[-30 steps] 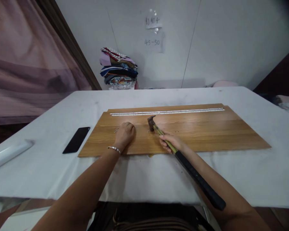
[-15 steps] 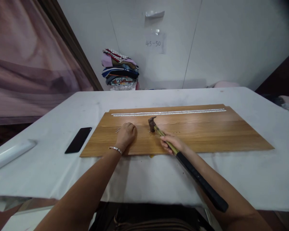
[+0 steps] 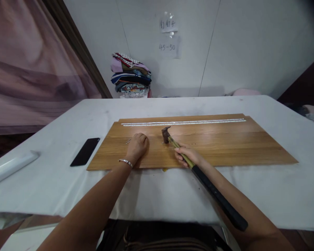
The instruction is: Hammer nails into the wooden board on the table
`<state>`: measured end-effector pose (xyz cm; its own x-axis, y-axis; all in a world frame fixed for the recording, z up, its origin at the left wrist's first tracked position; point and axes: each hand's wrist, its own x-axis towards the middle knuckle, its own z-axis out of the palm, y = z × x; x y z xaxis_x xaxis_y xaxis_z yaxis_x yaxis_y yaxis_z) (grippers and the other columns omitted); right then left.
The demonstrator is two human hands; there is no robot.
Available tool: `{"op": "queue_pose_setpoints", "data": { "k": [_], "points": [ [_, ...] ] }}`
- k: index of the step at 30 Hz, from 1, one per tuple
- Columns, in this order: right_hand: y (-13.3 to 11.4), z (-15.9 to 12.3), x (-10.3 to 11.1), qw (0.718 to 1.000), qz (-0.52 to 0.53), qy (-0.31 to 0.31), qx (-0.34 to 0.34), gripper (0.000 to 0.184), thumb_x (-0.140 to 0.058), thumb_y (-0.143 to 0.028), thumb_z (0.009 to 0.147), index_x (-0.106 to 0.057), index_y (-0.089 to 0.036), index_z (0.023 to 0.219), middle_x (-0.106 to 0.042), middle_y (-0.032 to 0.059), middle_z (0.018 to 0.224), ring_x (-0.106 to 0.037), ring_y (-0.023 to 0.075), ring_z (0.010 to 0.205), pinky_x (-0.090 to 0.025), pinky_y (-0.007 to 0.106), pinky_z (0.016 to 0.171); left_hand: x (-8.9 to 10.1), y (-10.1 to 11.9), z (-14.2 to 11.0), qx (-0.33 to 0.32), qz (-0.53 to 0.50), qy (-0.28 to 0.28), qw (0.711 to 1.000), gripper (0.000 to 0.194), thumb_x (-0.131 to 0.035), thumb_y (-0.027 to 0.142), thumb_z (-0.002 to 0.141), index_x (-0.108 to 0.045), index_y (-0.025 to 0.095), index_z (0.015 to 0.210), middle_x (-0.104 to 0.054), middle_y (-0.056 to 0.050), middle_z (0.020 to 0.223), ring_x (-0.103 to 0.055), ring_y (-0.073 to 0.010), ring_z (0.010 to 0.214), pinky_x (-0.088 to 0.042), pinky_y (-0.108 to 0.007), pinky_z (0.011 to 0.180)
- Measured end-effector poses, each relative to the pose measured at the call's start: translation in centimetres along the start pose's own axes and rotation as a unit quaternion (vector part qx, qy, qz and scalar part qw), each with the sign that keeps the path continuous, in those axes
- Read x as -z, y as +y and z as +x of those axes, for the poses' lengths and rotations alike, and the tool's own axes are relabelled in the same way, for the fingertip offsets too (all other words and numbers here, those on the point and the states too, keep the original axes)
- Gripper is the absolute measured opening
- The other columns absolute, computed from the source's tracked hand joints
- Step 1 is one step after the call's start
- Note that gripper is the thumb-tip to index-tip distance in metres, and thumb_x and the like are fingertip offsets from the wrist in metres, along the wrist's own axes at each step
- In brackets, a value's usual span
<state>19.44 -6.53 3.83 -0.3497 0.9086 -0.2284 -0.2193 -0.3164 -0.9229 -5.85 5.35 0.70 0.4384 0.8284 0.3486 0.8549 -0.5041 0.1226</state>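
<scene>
My right hand (image 3: 186, 155) grips a claw hammer (image 3: 209, 183) partway along its yellowish shaft. The black grip end of the handle points back toward me over my forearm. Its rusty head sits low over the wooden board (image 3: 232, 143), near a small nail (image 3: 162, 143) in the surface. Whether the head touches the board I cannot tell. My left hand (image 3: 137, 145), with a bracelet at the wrist, rests closed on the board left of the hammer. Its fingertips are hidden. A few loose nails (image 3: 128, 141) lie just left of it.
White measuring strips (image 3: 184, 122) run along the board's far side. Left of the board lie a black phone (image 3: 85, 152) and a white roll (image 3: 13, 167) on the white-covered table (image 3: 56, 132). Folded clothes (image 3: 131, 75) are stacked by the wall behind.
Both hands and the hammer stay almost in place. On the wall, the upper paper has dropped from a curled-up position to hang flat, showing its writing.
</scene>
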Motion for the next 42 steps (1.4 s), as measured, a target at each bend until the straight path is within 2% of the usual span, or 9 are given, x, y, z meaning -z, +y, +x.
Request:
{"op": "queue_pose_setpoints", "data": {
  "k": [9, 15, 22, 28, 36, 42],
  "points": [
    [-0.4, -0.3, -0.2, 1.0, -0.007, -0.002, -0.003, 0.042, -0.071, -0.052, 0.073, -0.043, -0.025, 0.091, -0.05, -0.0138, 0.052, -0.04, 0.0068, 0.03, -0.028, 0.018, 0.03, -0.2, 0.0, 0.1, 0.001, -0.008, -0.008, 1.0, 0.027, -0.044, 0.02, 0.096, -0.064, 0.02, 0.077, -0.068, -0.012, 0.091, -0.063, -0.0252, 0.093, -0.05, -0.039, 0.089],
    [0.2, 0.1, 0.0, 1.0, -0.013, -0.009, 0.0, 0.041, -0.069, -0.051, 0.075, -0.042, -0.025, 0.093, -0.049, -0.0139, 0.052, -0.041, 0.0076, 0.031, -0.027, 0.019, 0.03, -0.4, -0.1, 0.1, 0.001, -0.02, 0.0, 1.0, 0.028, -0.044, 0.019, 0.095, -0.064, 0.02, 0.076, -0.068, -0.011, 0.089, -0.062, -0.0252, 0.091, -0.05, -0.039, 0.088],
    [0.4, 0.1, 0.4, 1.0, -0.01, -0.001, -0.004, 0.046, -0.07, -0.053, 0.074, -0.044, -0.025, 0.1, -0.05, -0.0144, 0.052, -0.039, 0.0076, 0.03, -0.026, 0.019, 0.03, -0.5, 0.0, 0.1, 0.008, -0.005, -0.006, 1.0, 0.027, -0.046, 0.02, 0.096, -0.065, 0.019, 0.078, -0.069, -0.013, 0.093, -0.063, -0.0258, 0.092, -0.05, -0.039, 0.088],
    [0.2, -0.1, 0.3, 1.0, -0.01, 0.001, -0.007, 0.056, -0.069, -0.051, 0.075, -0.046, -0.023, 0.118, -0.047, -0.0152, 0.052, -0.04, 0.0087, 0.029, -0.025, 0.02, 0.029, -0.6, 0.1, 0.1, 0.01, -0.026, 0.001, 1.0, 0.025, -0.048, 0.019, 0.095, -0.066, 0.02, 0.077, -0.069, -0.011, 0.089, -0.062, -0.025, 0.092, -0.05, -0.04, 0.09],
    [0.8, 0.2, 0.9, 1.0, -0.015, 0.008, -0.008, 0.05, -0.072, -0.055, 0.074, -0.047, -0.025, 0.105, -0.049, -0.014, 0.054, -0.038, 0.0073, 0.029, -0.028, 0.019, 0.029, -1.1, -0.1, 0.3, 0.016, -0.042, 0.005, 0.999, 0.024, -0.051, 0.017, 0.094, -0.067, 0.02, 0.077, -0.067, -0.01, 0.088, -0.061, -0.024, 0.093, -0.05, -0.04, 0.093],
    [0.1, -0.4, 0.6, 1.0, -0.012, 0.004, -0.003, 0.045, -0.071, -0.053, 0.076, -0.047, -0.026, 0.102, -0.047, -0.0139, 0.054, -0.036, 0.0071, 0.03, -0.026, 0.019, 0.028, -1.1, 0.0, 0.2, 0.01, -0.034, 0.0, 0.999, 0.025, -0.049, 0.017, 0.096, -0.069, 0.019, 0.081, -0.069, -0.011, 0.093, -0.062, -0.0247, 0.096, -0.05, -0.04, 0.094]
  ]
}}
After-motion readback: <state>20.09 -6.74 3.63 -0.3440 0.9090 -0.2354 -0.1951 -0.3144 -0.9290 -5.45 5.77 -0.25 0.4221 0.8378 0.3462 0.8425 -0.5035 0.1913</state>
